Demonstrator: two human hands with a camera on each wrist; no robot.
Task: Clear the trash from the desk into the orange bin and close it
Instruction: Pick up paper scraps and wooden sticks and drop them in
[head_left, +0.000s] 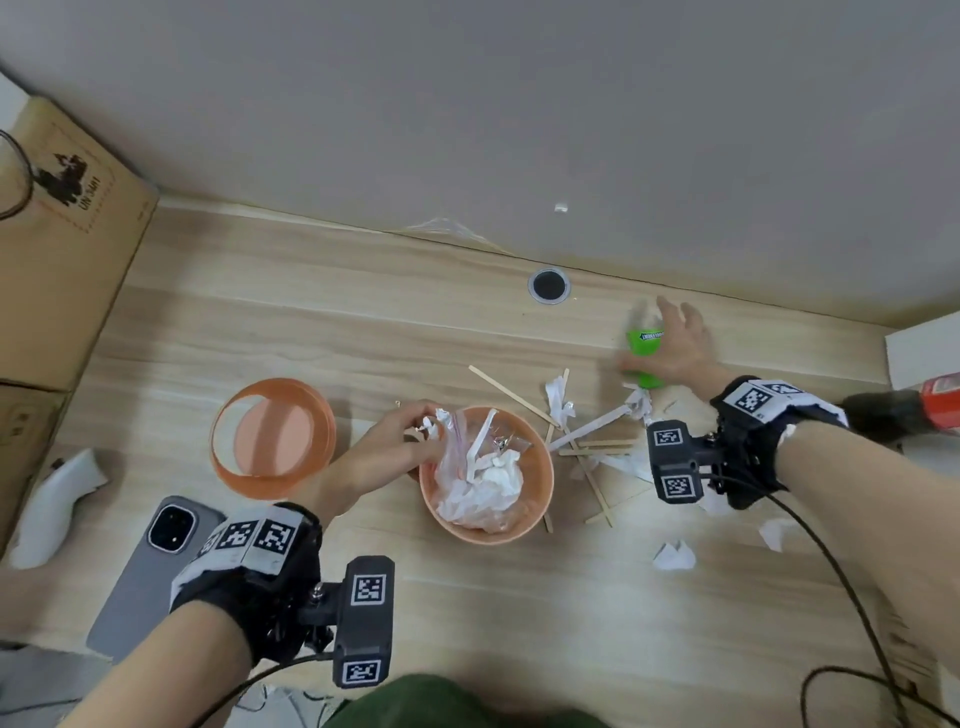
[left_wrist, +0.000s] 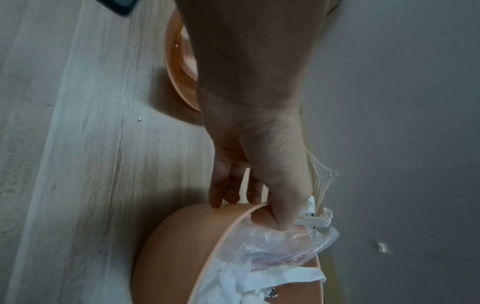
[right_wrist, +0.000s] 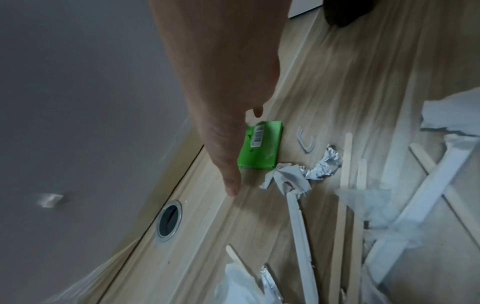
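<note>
The orange bin (head_left: 540, 499) stands mid-desk, stuffed with a clear plastic bag (head_left: 457, 467) and crumpled white paper. My left hand (head_left: 415, 426) pinches its near-left rim (left_wrist: 233, 228), thumb inside, fingers (left_wrist: 221, 195) on the outer wall. The orange lid (head_left: 272, 439) lies apart to the left. My right hand (head_left: 670, 338) hovers with spread fingers just over a green packet (head_left: 644, 353) near the wall; the right wrist view shows the green packet (right_wrist: 262, 146) flat on the desk under that open hand (right_wrist: 233, 148). Whether the two touch is not plain.
Wooden sticks (head_left: 511, 389), torn paper (head_left: 672, 556) and a foil ball (right_wrist: 324, 164) litter the desk right of the bin. A grey phone (head_left: 150, 566) lies front left, a cardboard box (head_left: 57, 249) far left, a cable hole (head_left: 549, 285) by the wall, a red object (head_left: 940, 400) at right.
</note>
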